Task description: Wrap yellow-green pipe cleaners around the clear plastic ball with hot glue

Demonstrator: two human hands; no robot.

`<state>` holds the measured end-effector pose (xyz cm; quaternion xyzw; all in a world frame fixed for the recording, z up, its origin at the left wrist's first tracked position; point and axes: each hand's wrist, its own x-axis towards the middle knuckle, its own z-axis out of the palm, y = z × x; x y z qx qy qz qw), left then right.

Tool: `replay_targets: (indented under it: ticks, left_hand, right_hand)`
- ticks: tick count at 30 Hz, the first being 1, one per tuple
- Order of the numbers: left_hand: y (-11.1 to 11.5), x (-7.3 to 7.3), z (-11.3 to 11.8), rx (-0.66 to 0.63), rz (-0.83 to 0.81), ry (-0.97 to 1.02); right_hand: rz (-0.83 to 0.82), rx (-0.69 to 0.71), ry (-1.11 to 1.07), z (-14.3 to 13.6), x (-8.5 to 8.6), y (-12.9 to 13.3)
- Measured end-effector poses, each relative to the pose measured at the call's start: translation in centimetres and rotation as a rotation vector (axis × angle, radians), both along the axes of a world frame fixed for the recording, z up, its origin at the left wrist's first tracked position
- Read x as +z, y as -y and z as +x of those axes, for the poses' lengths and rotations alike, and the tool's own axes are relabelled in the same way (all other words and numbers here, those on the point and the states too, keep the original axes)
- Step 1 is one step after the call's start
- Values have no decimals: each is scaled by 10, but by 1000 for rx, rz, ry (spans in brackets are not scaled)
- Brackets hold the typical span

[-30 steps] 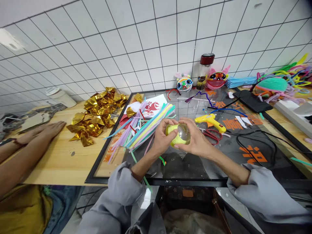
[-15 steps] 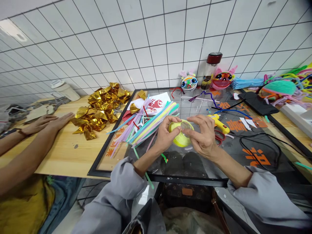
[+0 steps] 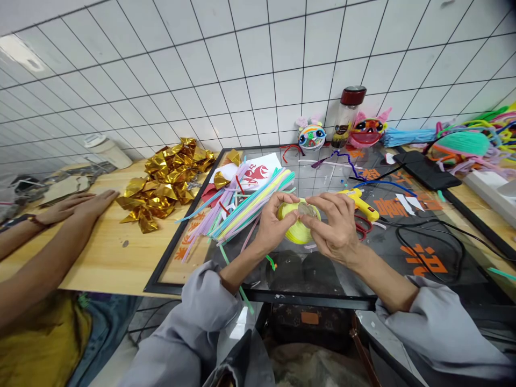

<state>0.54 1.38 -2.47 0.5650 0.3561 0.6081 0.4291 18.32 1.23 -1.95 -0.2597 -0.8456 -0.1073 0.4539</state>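
Over the black-framed flat board, steady the round yellow-wrapped clear ball, left hand fingers clamped on it; right hand closure cannot be told.

Bright, even, cool light fills the frame, leaving a whitish glare patch on the white tiled wall at upper left and pale reflections on the dark glossy board at lower centre, while wide-angle distortion stretches the softly blurred side edges.
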Motion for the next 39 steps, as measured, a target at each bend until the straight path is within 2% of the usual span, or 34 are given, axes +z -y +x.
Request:
replay_targets:
  ticks: [6, 13, 22, 30, 35, 39]
  left_hand:
    - [1, 0, 0, 24, -5, -36]
    - [1, 1, -1, 23, 5, -53]
    - [0, -1, -1, 23, 36, -59]
    - [-1, 0, -7, 45, 73, -177]
    - [-2, -3, -15, -8, 95, -220]
    - [-3, -4, -25, -124, 176, -317]
  right_hand:
    - [-253, 66, -50, 0, 0, 0]
    - [-366, 154, -36, 2, 1, -3]
    - [-253, 179, 29, 0, 6, -1]
    - [-298, 177, 53, 1, 6, -3]
    - [-259, 164, 54, 2, 6, -4]
    - [-218, 160, 68, 2, 9, -3]
